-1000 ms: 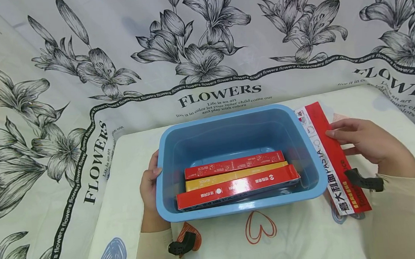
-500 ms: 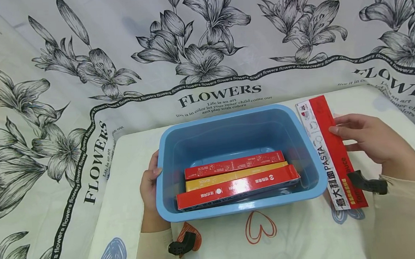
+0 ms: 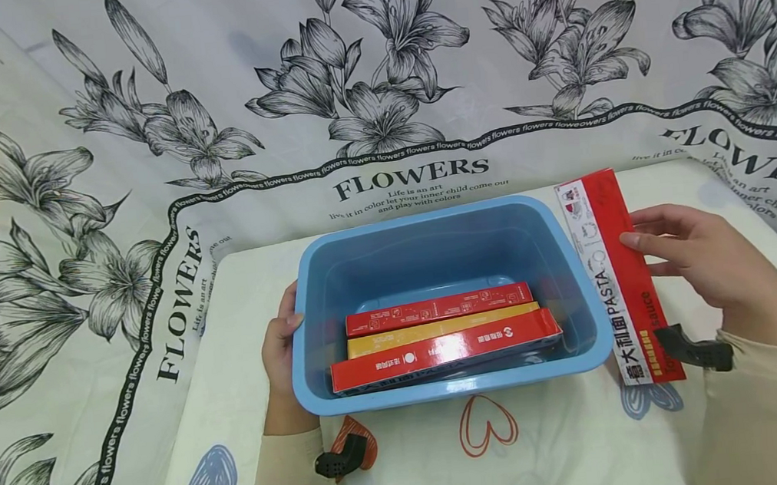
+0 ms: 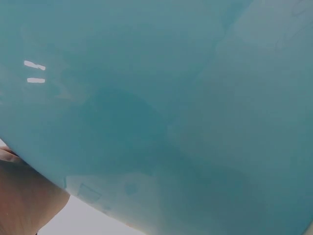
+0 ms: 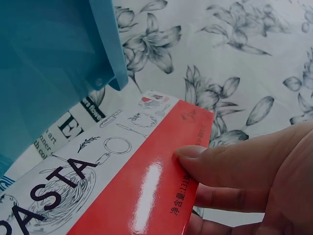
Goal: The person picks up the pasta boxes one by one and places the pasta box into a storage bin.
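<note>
A long red and white pasta box [image 3: 623,276] stands out to the right of the blue plastic tub [image 3: 442,218]. My right hand [image 3: 702,257] pinches its right edge, thumb on the red face and fingers behind, as the right wrist view shows on the pasta box [image 5: 146,181]. At the tub's left end my left hand [image 3: 283,352] grips the rim, thumb over it and fingers outside. Three long boxes lie in the tub: a red box [image 3: 436,309], a yellow box [image 3: 444,328] and a nearer red box [image 3: 446,351]. The tub's wall [image 4: 156,98] fills most of the left wrist view.
A white cloth with printed hearts [image 3: 488,426] covers the table under the tub. Behind it hangs a white flower-print sheet [image 3: 373,67] with a black lettered band. Cloth shows in front of the tub and to its left.
My right hand has raised the pasta box a little, up and to the right in the head view. My left hand and the tub have stayed in place.
</note>
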The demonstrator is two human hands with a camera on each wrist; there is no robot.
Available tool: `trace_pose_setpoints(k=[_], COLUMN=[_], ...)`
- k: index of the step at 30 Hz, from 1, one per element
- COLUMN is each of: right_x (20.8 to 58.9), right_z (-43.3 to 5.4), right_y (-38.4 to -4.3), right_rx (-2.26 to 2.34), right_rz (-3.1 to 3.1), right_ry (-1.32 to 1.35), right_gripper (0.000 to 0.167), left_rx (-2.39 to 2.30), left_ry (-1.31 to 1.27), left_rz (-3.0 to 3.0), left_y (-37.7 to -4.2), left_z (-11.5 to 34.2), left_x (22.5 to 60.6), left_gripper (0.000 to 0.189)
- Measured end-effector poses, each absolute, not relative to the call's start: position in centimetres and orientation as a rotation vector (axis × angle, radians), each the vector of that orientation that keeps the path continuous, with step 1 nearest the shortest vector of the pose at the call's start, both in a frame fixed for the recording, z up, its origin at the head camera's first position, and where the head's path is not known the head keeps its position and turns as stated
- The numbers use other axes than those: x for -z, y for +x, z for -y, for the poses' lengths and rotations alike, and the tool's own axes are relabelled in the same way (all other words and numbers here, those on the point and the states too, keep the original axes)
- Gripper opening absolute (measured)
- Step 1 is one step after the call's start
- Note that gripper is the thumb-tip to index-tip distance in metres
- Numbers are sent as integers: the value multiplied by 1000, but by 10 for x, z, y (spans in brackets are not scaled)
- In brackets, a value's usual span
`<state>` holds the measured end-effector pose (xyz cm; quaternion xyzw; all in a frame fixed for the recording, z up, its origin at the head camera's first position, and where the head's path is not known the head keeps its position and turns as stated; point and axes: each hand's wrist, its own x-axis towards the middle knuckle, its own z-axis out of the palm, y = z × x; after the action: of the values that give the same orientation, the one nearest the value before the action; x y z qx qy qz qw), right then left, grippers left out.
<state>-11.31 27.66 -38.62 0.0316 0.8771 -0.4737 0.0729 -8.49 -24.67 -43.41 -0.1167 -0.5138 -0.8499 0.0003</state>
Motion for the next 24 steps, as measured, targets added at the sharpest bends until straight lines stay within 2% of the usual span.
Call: trace_pose_setpoints(k=[9, 24], right_x=[376, 363], right_z=[-272, -265], right_y=[-106, -94], right_rx=[1404, 1386], right_rz=[-2655, -2775], right_ry=[127, 127], right_gripper=[68, 60], left_rx=[2667, 2649], left_ry=[-339, -325], left_rz=[1626, 1656], left_y=[-84, -84], left_z=[247, 246], left_x=[433, 432], left_gripper=[57, 60])
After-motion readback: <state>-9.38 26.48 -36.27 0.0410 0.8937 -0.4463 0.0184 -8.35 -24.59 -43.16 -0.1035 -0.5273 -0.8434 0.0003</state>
